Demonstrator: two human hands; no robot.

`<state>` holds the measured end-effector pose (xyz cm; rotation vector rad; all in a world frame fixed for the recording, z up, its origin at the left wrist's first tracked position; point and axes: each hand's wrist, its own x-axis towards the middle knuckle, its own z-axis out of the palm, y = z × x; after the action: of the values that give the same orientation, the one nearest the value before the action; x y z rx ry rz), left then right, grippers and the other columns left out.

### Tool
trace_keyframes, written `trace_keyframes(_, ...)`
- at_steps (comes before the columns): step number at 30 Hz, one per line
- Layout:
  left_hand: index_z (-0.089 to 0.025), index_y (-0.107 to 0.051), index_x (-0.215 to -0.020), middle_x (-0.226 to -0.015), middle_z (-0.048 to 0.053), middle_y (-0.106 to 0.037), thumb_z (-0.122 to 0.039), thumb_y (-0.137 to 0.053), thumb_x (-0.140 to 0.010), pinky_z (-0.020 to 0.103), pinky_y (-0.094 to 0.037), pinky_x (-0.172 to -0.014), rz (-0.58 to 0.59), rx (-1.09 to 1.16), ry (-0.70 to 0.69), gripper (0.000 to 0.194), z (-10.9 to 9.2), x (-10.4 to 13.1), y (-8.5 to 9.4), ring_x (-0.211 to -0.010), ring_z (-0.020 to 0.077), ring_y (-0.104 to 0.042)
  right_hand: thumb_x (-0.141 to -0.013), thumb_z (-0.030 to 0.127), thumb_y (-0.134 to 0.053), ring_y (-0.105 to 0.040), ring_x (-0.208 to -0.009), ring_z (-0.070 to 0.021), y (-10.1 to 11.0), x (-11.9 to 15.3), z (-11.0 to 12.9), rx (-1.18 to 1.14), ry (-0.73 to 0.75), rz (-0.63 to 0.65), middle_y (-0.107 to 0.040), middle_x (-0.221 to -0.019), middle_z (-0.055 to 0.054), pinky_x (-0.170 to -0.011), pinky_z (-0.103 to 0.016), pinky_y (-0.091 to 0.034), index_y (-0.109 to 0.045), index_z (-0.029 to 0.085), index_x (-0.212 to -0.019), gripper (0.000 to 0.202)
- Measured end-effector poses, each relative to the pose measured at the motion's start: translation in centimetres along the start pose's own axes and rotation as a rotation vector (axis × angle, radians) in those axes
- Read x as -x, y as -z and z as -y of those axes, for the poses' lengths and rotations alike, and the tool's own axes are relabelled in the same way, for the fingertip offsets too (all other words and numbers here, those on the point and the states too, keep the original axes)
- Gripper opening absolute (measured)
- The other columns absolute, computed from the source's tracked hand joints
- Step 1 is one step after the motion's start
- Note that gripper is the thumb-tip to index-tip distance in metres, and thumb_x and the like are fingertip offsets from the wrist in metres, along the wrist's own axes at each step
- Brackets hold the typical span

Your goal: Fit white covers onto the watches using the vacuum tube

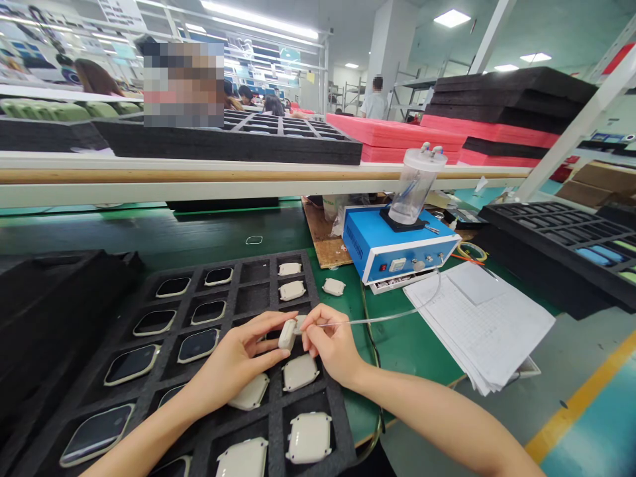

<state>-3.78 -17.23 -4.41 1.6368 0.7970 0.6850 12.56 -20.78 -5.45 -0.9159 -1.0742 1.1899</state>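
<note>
My left hand [241,354] grips a cream watch case [287,335] by its edges, tilted up on its side above the foam tray [275,405]. Closed in a pinch, my right hand [334,342] has the end of a thin clear tube [385,318] right beside the case. My fingers hide the tube's tip, so I cannot tell if it touches the case. The tube runs back to a blue machine [397,245] with a clear canister [415,189] on top. More cream watch cases [309,437] and watches with dark screens [132,364] lie in the tray's compartments.
A loose cream case [333,287] lies on the green table [402,351], right of the tray. Papers [479,318] are at the right. A shelf edge [199,189] crosses ahead, bearing black and pink foam trays [392,136]. Black foam [50,318] stands at the left. People sit beyond.
</note>
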Motion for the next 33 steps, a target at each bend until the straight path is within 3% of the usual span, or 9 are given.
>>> trace_keyframes(16,-0.028,-0.062,-0.107,-0.114,0.0,-0.056,-0.016,-0.065,-0.073,0.031,-0.05,-0.09,-0.027,0.052,-0.019,0.037,-0.31,0.08,-0.18,-0.106,0.0209,-0.055,-0.069,0.014,-0.048,-0.04,-0.038,-0.0059,0.14,0.04,-0.26,0.011,0.04,0.033,-0.051,-0.048,0.005,-0.039,-0.018,-0.031,-0.052,0.017,-0.065,0.006)
trace_keyframes(33,-0.026,-0.063,-0.108,-0.115,0.003,-0.057,-0.019,-0.065,-0.072,0.036,-0.05,-0.09,-0.039,0.004,-0.022,0.037,-0.57,0.2,-0.18,-0.107,0.0239,-0.056,-0.069,0.016,-0.049,-0.039,-0.038,-0.0061,0.04,0.05,-0.1,0.037,0.042,0.034,-0.05,-0.049,0.005,-0.038,-0.018,-0.03,-0.051,0.017,-0.065,0.004)
